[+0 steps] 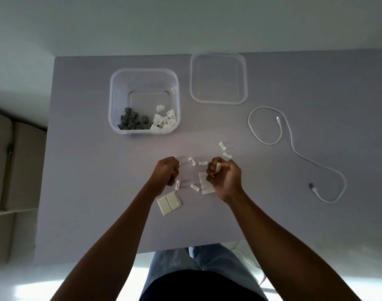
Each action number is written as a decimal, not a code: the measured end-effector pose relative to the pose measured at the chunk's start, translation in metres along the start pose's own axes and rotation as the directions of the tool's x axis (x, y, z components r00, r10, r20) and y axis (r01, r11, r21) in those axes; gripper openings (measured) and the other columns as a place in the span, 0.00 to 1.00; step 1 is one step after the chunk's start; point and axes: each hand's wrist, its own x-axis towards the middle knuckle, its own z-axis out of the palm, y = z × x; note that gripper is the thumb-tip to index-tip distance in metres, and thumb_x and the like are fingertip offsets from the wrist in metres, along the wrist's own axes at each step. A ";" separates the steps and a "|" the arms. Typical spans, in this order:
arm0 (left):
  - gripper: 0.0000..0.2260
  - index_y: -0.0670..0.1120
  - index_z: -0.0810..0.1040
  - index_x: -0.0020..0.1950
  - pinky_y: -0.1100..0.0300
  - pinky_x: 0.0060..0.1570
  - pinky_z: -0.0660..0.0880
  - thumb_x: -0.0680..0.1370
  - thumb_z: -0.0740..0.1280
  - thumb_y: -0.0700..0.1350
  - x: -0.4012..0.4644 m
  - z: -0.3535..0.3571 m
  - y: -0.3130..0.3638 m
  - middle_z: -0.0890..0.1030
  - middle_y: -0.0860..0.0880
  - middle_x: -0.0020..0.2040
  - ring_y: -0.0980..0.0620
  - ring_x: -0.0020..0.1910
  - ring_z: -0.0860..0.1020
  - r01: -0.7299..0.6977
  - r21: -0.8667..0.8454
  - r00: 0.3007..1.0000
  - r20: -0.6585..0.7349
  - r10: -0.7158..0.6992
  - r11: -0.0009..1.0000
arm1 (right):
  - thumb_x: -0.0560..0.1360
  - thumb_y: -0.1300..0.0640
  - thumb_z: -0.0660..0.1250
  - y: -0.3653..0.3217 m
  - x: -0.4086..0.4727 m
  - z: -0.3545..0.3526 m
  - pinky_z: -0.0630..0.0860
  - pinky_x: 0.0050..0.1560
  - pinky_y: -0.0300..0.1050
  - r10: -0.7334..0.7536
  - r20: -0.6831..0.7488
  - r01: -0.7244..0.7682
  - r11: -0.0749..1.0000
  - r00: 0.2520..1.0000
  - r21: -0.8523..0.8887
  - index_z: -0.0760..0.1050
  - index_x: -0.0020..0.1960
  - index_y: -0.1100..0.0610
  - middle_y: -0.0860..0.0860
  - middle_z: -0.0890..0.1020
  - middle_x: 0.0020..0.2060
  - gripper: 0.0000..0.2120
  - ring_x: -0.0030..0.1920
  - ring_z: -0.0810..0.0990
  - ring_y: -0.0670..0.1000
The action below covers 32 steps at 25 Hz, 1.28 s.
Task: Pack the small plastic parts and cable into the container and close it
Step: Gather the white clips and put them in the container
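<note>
A white clip (218, 166) is pinched by the right hand (223, 178); the left hand (166, 171) is clenched, contents unclear. Both are best emptied over the container (144, 79) at upper centre.

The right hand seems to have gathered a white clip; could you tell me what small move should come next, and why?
Probably carry the right hand, which pinches a white clip, over to the open container and drop it in. Grey and white parts already lie there, while more clips remain on the table.

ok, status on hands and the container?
Right hand pinching white clip; left hand curled. Container open, part-filled. Lid, cable on table.
</note>
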 end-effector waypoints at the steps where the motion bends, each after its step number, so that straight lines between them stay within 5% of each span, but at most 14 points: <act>1: 0.09 0.43 0.73 0.35 0.64 0.26 0.59 0.77 0.63 0.38 0.001 0.002 0.000 0.68 0.48 0.28 0.50 0.26 0.62 -0.032 0.182 0.997 -0.057 0.044 0.983 | 0.72 0.57 0.55 -0.002 0.001 -0.001 0.57 0.31 0.44 -0.002 -0.016 0.002 1.000 1.000 -0.019 0.71 0.36 0.59 0.54 0.72 0.31 0.11 0.30 0.67 0.51; 4: 0.04 0.43 0.77 0.45 0.66 0.31 0.67 0.75 0.69 0.42 0.008 0.007 -0.005 0.76 0.51 0.33 0.57 0.31 0.73 -0.132 0.621 0.951 -0.140 0.275 0.773 | 0.78 0.52 0.62 -0.002 0.015 -0.002 0.61 0.28 0.42 -0.127 -0.179 0.052 0.927 0.976 -0.372 0.74 0.32 0.57 0.52 0.74 0.29 0.17 0.28 0.69 0.50; 7: 0.11 0.48 0.75 0.54 0.61 0.34 0.70 0.73 0.68 0.41 0.014 0.004 -0.011 0.77 0.48 0.34 0.50 0.31 0.76 -0.209 0.700 0.924 -0.087 0.373 0.682 | 0.79 0.51 0.66 0.004 0.028 -0.005 0.72 0.36 0.42 -0.450 0.016 0.228 0.421 0.893 -0.878 0.83 0.40 0.58 0.49 0.82 0.33 0.14 0.34 0.78 0.49; 12: 0.10 0.49 0.79 0.57 0.58 0.38 0.74 0.76 0.68 0.42 0.022 -0.009 -0.015 0.81 0.45 0.40 0.45 0.37 0.79 -0.225 0.774 0.904 -0.060 0.423 0.591 | 0.77 0.52 0.69 0.004 0.037 -0.015 0.77 0.48 0.48 -0.403 0.317 0.318 -0.065 0.859 -0.946 0.82 0.58 0.56 0.56 0.83 0.49 0.12 0.49 0.82 0.56; 15: 0.06 0.47 0.83 0.50 0.60 0.39 0.73 0.78 0.68 0.46 0.026 -0.013 -0.014 0.85 0.46 0.43 0.47 0.40 0.81 -0.301 0.820 0.858 0.009 0.514 0.487 | 0.77 0.51 0.69 0.006 0.039 -0.020 0.76 0.46 0.48 -0.395 0.312 0.279 -0.140 0.864 -0.950 0.82 0.57 0.55 0.55 0.81 0.48 0.12 0.48 0.81 0.57; 19: 0.08 0.44 0.81 0.49 0.57 0.39 0.73 0.79 0.67 0.47 0.035 -0.011 -0.010 0.83 0.44 0.44 0.44 0.41 0.80 -0.293 0.871 0.855 0.053 0.517 0.394 | 0.77 0.52 0.69 0.010 0.041 -0.024 0.75 0.43 0.46 -0.435 0.324 0.304 -0.118 0.840 -0.945 0.83 0.52 0.58 0.55 0.81 0.46 0.11 0.45 0.80 0.54; 21: 0.08 0.45 0.79 0.52 0.56 0.39 0.74 0.78 0.67 0.49 0.036 -0.010 -0.008 0.83 0.43 0.43 0.43 0.41 0.80 -0.272 0.879 0.867 0.048 0.495 0.391 | 0.75 0.53 0.72 0.010 0.041 -0.021 0.72 0.40 0.38 -0.441 0.303 0.341 0.007 0.845 -0.940 0.82 0.47 0.60 0.52 0.81 0.41 0.09 0.40 0.79 0.49; 23: 0.11 0.46 0.78 0.57 0.54 0.42 0.77 0.77 0.68 0.49 0.036 -0.010 -0.007 0.83 0.43 0.45 0.43 0.42 0.80 -0.278 0.865 0.876 0.051 0.479 0.417 | 0.74 0.55 0.73 0.006 0.038 -0.010 0.70 0.35 0.34 -0.401 0.104 0.263 0.364 0.910 -0.893 0.81 0.41 0.58 0.49 0.80 0.35 0.07 0.34 0.76 0.45; 25: 0.13 0.48 0.79 0.61 0.53 0.47 0.78 0.77 0.70 0.48 0.035 -0.010 -0.009 0.84 0.43 0.48 0.43 0.45 0.82 -0.302 0.842 0.873 0.056 0.485 0.447 | 0.75 0.58 0.68 0.001 0.034 -0.001 0.64 0.29 0.39 -0.179 -0.113 0.083 0.813 0.977 -0.576 0.77 0.37 0.57 0.50 0.73 0.30 0.09 0.29 0.69 0.46; 26: 0.13 0.48 0.80 0.61 0.55 0.49 0.77 0.77 0.70 0.48 0.035 -0.009 -0.009 0.84 0.44 0.50 0.44 0.47 0.82 -0.319 0.830 0.864 0.056 0.501 0.457 | 0.75 0.60 0.63 -0.003 0.031 0.002 0.59 0.29 0.42 -0.058 -0.108 0.015 0.930 0.992 -0.366 0.74 0.36 0.57 0.52 0.69 0.31 0.09 0.28 0.66 0.47; 28: 0.10 0.46 0.83 0.57 0.59 0.49 0.76 0.77 0.69 0.47 0.038 -0.010 -0.011 0.85 0.46 0.53 0.47 0.49 0.82 -0.353 0.819 0.842 0.067 0.535 0.453 | 0.72 0.62 0.55 -0.011 0.023 0.002 0.55 0.31 0.44 0.050 0.017 -0.047 0.993 0.999 -0.107 0.69 0.36 0.58 0.54 0.66 0.32 0.07 0.28 0.64 0.49; 32: 0.08 0.45 0.82 0.52 0.58 0.43 0.75 0.78 0.67 0.47 0.043 -0.007 -0.008 0.82 0.48 0.44 0.50 0.41 0.79 -0.325 0.806 0.895 0.092 0.438 0.494 | 0.68 0.57 0.53 -0.029 0.016 -0.004 0.59 0.32 0.45 0.023 0.152 -0.014 0.998 0.988 -0.061 0.68 0.35 0.61 0.57 0.71 0.32 0.09 0.30 0.67 0.53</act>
